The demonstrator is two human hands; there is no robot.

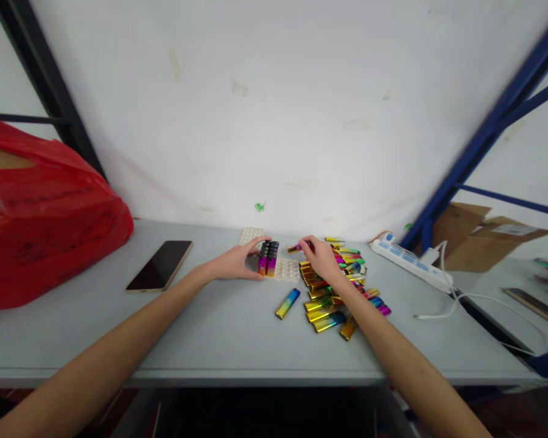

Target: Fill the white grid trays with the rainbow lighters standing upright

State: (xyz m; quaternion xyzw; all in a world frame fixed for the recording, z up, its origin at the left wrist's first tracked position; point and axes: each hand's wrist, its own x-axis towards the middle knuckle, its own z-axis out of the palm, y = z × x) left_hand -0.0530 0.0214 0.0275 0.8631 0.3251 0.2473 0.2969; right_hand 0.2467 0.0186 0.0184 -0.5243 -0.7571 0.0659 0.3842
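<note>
Two rows of upright metallic lighters (268,258), pink to gold with black tops, stand in a white tray with round holes (287,269). My left hand (237,260) curves around their left side, thumb at the near end and fingers at the far end, steadying them. In my right hand (318,258) a single lighter (295,249) is pinched, lying nearly level to the right of the rows, above the table. Below and right of that hand spreads a loose pile of shiny lighters (322,304). One blue and yellow lighter (287,303) lies apart, in front of the tray.
Another white holed tray (251,235) lies near the wall. A phone (161,266) rests at the left, beside a large red plastic bag (45,213). At the right are a white power strip (411,263) with cables and a cardboard box (479,237) beyond the blue frame (493,121).
</note>
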